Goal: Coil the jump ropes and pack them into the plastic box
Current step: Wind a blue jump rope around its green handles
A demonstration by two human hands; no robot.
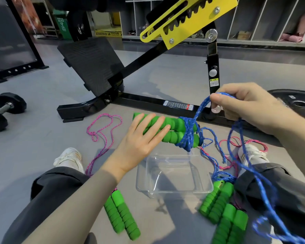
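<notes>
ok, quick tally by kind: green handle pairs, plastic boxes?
Green handle pairs: 4 (that one under the left hand, one by the left leg, two by the right leg)
Clear plastic box: 1
Total: 5

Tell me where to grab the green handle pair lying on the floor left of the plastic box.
Grip the green handle pair across its ribbed middle, from above: the two handles lie flat, side by side, and the pink rope leaves at the far end.
</notes>
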